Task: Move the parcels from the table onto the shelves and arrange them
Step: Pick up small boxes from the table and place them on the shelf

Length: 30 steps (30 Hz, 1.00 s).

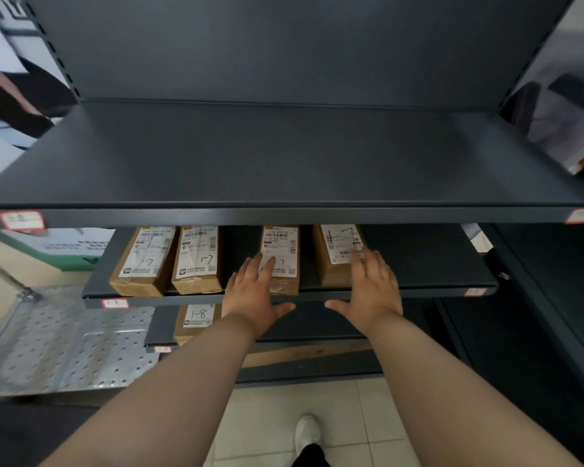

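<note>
Arranging step, to judge by the layout: parcels on the middle shelf point(418, 261), both hands on them.

Four brown parcels lying flat there, labels up. First parcel point(145, 261) and second parcel point(198, 261) close together at the left, then a gap, then the third parcel point(282, 244), another gap, then the fourth parcel point(332, 254).

Left hand point(253, 291) spread flat on top of the third parcel, fingers straight across its label, thumb out over the shelf's front edge, curled round nothing. Right hand point(373, 284) likewise spread, fingers straight on the near right part of the fourth parcel, thumb pointing in toward the other thumb.

Handwritten 1-7 on the three left labels, matching the shelf tag point(114, 303) at the left front. Marking on the fourth turned another way and hard to read. One shelf down, a lower parcel point(198, 318) marked 1-8. Upper shelf point(284, 156) dark grey, just above the row. No desk in view, so number left to fetch unknown.

Next, probably: sliding the two right parcels leftward to close the gaps. Calls for flat palms pressing lightly and pushing sideways, long edges kept parallel, front ends level with the first pair. Front ends near the shelf lip, so no pulling outward.
</note>
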Available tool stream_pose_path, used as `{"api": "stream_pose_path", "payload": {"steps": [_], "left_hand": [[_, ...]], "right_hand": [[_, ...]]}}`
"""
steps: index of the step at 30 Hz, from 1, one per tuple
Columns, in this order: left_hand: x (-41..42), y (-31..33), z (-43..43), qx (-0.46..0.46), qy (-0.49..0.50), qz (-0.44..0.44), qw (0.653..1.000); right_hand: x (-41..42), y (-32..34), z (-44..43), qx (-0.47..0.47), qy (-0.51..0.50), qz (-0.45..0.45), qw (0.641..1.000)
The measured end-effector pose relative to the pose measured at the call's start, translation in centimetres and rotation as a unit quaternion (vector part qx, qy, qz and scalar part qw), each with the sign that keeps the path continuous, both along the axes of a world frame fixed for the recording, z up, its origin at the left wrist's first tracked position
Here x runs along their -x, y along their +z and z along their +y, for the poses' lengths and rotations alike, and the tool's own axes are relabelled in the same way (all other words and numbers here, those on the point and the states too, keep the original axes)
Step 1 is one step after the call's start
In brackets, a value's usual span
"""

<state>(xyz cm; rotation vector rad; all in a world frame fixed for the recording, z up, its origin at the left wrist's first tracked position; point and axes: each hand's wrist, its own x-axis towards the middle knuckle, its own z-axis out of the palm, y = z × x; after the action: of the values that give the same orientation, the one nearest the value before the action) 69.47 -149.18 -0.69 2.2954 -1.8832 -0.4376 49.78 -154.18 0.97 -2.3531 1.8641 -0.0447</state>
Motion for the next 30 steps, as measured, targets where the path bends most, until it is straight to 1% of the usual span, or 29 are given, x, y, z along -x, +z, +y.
{"api": "stream_pose_path", "payload": {"steps": [6, 8, 12, 15, 20, 23, 25, 28, 30], "left_hand": [[-1.2, 0.8, 3.9, -0.009, -0.048, -0.001, 0.999], [-1.4, 1.1, 5.0, -0.017, -0.081, -0.013, 0.997], [-0.9, 2.2, 6.5, -0.035, -0.155, -0.036, 0.987], [0.4, 3.1, 7.1, -0.03, -0.194, -0.036, 0.98], [5.4, 4.9, 7.0, -0.014, -0.275, -0.049, 0.96], [10.3, 5.9, 6.9, 0.003, -0.337, -0.062, 0.939], [14.5, 6.3, 7.3, 0.009, -0.393, -0.073, 0.916], [21.6, 6.4, 9.3, 0.035, -0.482, -0.088, 0.871], [26.9, 6.4, 11.6, 0.045, -0.547, -0.085, 0.832]], "right_hand": [[-1.3, 0.8, 5.3, -0.037, 0.036, 0.031, 0.998], [-1.6, 1.0, 6.9, -0.053, 0.041, 0.051, 0.996], [-1.2, 1.2, 10.2, -0.05, 0.045, 0.072, 0.995], [0.1, 1.5, 12.2, -0.046, 0.021, 0.073, 0.996], [4.8, 2.7, 15.5, -0.045, -0.058, 0.058, 0.996], [9.4, 3.3, 18.3, -0.042, -0.12, 0.044, 0.991], [13.0, 3.6, 20.9, -0.042, -0.168, 0.038, 0.984], [19.0, 3.9, 26.2, -0.044, -0.251, 0.044, 0.966], [23.0, 4.2, 30.3, -0.048, -0.306, 0.055, 0.949]]}}
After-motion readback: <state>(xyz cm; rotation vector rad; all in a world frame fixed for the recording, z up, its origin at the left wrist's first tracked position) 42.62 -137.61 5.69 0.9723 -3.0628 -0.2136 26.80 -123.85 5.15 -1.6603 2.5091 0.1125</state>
